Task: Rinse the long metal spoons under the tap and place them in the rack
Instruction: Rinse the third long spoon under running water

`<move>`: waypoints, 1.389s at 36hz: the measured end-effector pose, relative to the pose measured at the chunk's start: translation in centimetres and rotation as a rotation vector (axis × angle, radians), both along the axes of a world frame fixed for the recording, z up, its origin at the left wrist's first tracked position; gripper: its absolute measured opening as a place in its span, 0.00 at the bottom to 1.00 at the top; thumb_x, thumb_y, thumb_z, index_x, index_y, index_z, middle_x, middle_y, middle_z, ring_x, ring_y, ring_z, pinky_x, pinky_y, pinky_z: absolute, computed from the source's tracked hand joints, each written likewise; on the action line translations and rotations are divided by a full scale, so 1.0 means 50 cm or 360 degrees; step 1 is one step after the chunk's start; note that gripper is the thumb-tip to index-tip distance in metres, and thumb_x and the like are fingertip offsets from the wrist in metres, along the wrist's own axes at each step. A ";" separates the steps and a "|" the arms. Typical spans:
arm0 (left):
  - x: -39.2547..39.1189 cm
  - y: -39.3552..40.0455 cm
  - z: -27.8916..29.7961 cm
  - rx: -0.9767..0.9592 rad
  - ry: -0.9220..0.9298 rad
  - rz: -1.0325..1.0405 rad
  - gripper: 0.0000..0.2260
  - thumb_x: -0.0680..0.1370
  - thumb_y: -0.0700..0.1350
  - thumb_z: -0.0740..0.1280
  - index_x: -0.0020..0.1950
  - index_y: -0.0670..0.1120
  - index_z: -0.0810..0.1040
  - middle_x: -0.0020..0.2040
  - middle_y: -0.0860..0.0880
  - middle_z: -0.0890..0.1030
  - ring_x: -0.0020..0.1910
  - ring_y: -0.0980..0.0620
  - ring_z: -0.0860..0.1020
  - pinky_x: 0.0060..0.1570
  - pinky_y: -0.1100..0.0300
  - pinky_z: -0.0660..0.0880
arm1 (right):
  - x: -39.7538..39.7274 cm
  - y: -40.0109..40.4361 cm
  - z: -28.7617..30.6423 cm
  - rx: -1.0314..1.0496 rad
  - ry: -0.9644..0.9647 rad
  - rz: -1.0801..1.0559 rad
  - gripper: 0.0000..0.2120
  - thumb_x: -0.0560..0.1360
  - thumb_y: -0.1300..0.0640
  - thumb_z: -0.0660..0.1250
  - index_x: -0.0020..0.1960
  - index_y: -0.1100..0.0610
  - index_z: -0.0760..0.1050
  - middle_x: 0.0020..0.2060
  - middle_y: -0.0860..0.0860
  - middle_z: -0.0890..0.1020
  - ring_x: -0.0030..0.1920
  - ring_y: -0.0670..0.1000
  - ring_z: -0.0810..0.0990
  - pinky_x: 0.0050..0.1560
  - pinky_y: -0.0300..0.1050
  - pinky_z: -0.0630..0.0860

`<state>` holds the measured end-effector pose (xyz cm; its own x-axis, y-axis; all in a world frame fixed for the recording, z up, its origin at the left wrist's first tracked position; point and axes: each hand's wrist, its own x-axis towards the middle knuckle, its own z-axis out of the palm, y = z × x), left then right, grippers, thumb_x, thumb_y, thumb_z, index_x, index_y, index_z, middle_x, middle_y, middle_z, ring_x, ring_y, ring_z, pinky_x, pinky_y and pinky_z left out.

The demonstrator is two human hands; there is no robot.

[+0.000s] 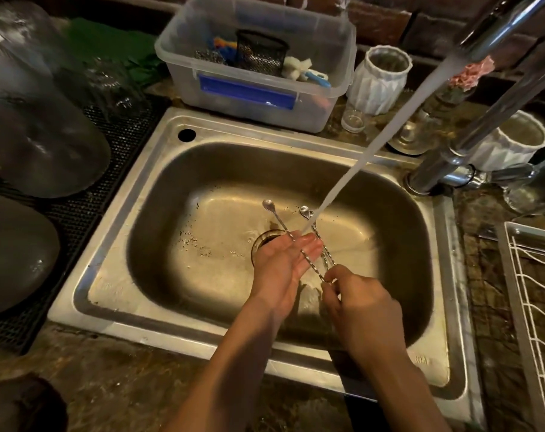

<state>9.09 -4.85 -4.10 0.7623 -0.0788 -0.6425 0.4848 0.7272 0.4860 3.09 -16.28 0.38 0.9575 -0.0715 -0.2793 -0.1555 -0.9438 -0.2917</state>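
Observation:
Over the steel sink (159, 194) my right hand (358, 304) pinches the handle ends of the long twisted metal spoons (276, 217). Their small bowls point away from me, toward the back of the basin. My left hand (280, 263) lies flat and open-palmed under the spoon shafts, fingers touching them. Water from the tap (495, 29) falls in a slanted stream (374, 145) onto the spoons and my left fingertips. The white wire rack (527, 294) stands on the counter at the right edge.
A clear plastic tub (255, 57) with brushes and a mesh cup sits behind the sink. White ribbed jars (380, 79) and glasses stand near the tap base. Upturned dark bowls (37, 145) rest on a black mat at the left. Food specks lie around the drain (265, 241).

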 end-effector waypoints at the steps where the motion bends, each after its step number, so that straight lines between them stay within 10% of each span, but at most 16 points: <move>1: 0.000 -0.001 -0.001 0.0012 0.0003 0.0002 0.14 0.76 0.31 0.67 0.62 0.31 0.76 0.52 0.36 0.85 0.50 0.42 0.86 0.55 0.52 0.81 | 0.004 0.001 -0.004 0.0031 0.0022 0.0000 0.08 0.81 0.47 0.57 0.50 0.48 0.73 0.40 0.49 0.83 0.41 0.54 0.81 0.42 0.51 0.79; 26: 0.003 -0.003 -0.025 0.0486 0.0296 -0.0091 0.07 0.81 0.36 0.64 0.55 0.40 0.81 0.51 0.41 0.85 0.52 0.46 0.84 0.56 0.58 0.80 | 0.131 -0.069 -0.114 -0.0036 0.0369 -0.0134 0.08 0.78 0.63 0.59 0.51 0.63 0.76 0.52 0.62 0.80 0.51 0.61 0.80 0.49 0.49 0.75; 38: -0.004 -0.005 -0.015 0.0500 0.0302 -0.0022 0.08 0.80 0.35 0.64 0.56 0.40 0.80 0.51 0.41 0.85 0.49 0.48 0.84 0.49 0.61 0.80 | 0.106 -0.089 -0.105 -0.0024 0.0503 -0.0258 0.09 0.77 0.53 0.57 0.51 0.52 0.75 0.54 0.54 0.81 0.53 0.60 0.79 0.53 0.52 0.77; 50: -0.043 0.031 0.028 0.1609 -0.0150 -0.0575 0.10 0.81 0.40 0.63 0.54 0.50 0.84 0.55 0.52 0.83 0.56 0.53 0.81 0.62 0.53 0.76 | 0.078 -0.116 -0.027 0.0337 0.0420 -0.0422 0.08 0.76 0.50 0.63 0.50 0.50 0.79 0.51 0.55 0.84 0.52 0.59 0.82 0.55 0.56 0.80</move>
<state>6.96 -3.32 -2.71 0.8501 0.2255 -0.4759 0.5195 -0.2111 0.8280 6.96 -22.06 -0.94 0.8075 -0.2204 -0.5471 -0.4800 -0.7846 -0.3924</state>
